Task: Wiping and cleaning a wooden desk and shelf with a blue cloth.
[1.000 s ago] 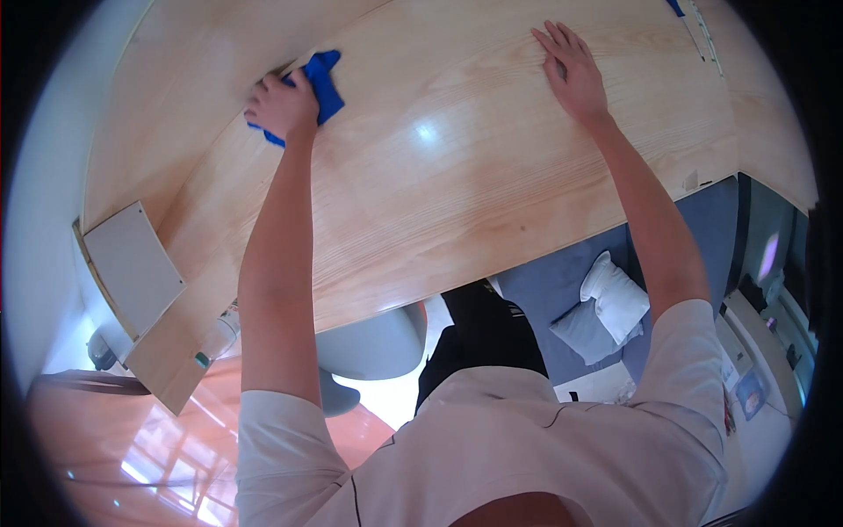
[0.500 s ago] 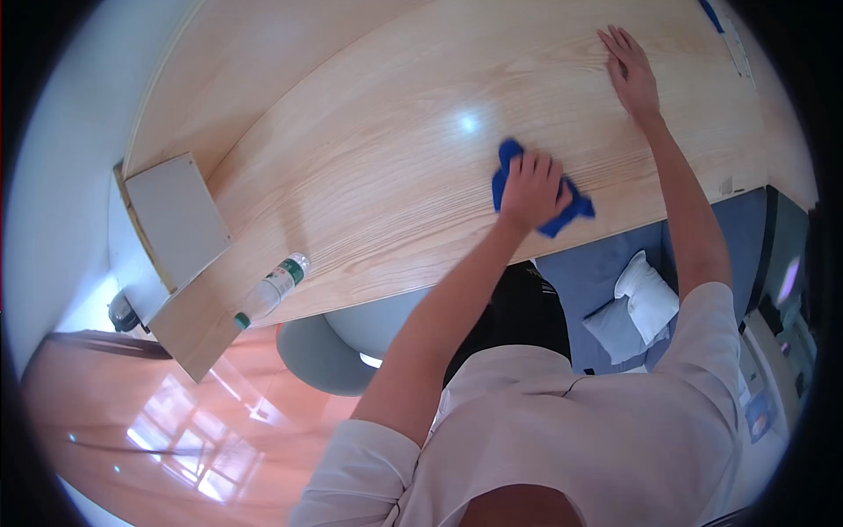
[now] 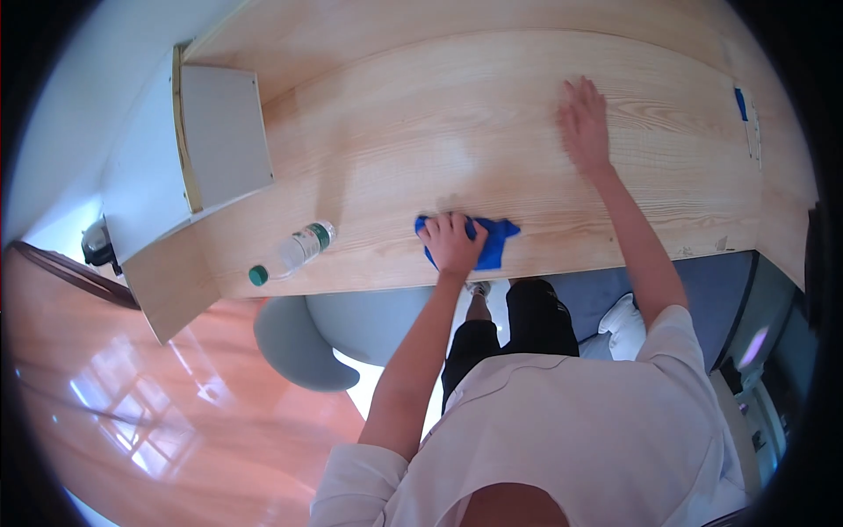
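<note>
Close to the front edge of the pale wooden desk, my left hand presses down on a blue cloth. Its fingers curl over the cloth, which is bunched beneath them and spreads out to the right. Farther back and to the right, my right hand rests on the wood with nothing in it. Its fingers are stretched out and a little blurred. To the left of the cloth, a clear plastic bottle with a green cap lies on its side.
A white box-like unit stands at the desk's left end. A thin blue item lies at the far right. Below the front edge are a grey chair and a grey-blue sofa with a white cushion.
My left hand has slid the blue cloth leftward along the desk, nearer to the bottle. My right hand has also shifted left, and the whole view has turned somewhat.
</note>
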A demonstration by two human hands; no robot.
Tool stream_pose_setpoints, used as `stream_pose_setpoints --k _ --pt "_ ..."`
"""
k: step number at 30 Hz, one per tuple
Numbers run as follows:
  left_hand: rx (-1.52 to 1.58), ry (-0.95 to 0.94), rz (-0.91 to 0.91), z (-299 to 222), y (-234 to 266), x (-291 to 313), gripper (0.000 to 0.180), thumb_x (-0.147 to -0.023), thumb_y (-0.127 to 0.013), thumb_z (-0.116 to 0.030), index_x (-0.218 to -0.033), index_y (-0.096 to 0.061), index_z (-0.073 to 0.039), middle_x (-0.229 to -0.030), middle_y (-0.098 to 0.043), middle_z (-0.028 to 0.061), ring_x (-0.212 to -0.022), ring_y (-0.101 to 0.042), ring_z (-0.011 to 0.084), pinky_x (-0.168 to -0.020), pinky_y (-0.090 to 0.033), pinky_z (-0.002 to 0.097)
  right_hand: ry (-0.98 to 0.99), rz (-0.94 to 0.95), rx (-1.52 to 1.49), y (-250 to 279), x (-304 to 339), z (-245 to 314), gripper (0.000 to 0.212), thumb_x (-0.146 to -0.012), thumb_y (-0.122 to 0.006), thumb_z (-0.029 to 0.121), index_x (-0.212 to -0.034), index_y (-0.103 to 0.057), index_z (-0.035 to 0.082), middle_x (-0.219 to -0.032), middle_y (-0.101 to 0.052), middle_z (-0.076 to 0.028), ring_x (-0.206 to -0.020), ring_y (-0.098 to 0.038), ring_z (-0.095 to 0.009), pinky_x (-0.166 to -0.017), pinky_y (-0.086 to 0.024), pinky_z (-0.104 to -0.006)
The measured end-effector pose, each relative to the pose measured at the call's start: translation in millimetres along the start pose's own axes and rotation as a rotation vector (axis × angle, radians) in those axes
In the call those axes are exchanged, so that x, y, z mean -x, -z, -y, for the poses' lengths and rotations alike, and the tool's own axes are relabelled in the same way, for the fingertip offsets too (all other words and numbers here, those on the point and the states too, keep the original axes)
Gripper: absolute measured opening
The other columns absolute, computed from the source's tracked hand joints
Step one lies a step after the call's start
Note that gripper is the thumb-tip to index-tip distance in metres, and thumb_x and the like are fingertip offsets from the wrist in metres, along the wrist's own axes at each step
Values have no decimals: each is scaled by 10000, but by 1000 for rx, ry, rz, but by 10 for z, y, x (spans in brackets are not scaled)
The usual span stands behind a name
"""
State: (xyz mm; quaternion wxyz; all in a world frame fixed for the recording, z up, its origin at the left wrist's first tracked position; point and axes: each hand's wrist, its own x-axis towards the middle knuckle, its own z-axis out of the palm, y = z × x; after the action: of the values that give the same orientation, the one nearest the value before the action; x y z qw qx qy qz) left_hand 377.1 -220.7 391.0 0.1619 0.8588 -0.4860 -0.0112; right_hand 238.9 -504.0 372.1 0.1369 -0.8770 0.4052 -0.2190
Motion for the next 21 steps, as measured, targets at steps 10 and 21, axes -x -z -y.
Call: stream_pose_setpoints --k 10,21 --pt "-321 269 -154 915 -108 -1350 326 -779 -559 -374 -853 -595 -58 -916 -581 146 -945 -486 357 -876 -322 492 -39 -83 95 -216 -10 303 383 -949 -432 216 -1309 -528 125 -1371 -438 -234 -1319 -330 -405 -1096 -236 -491" --pt "-113 40 -24 -484 -654 -2536 397 -811 -470 -392 -890 -625 -35 -958 -598 155 -984 -487 354 -893 -318 475 -107 -138 -58 -114 23 225 371 -987 -366 269 -1216 -614 115 -1305 -536 -178 -1302 -384 -357 -1076 -276 -454"
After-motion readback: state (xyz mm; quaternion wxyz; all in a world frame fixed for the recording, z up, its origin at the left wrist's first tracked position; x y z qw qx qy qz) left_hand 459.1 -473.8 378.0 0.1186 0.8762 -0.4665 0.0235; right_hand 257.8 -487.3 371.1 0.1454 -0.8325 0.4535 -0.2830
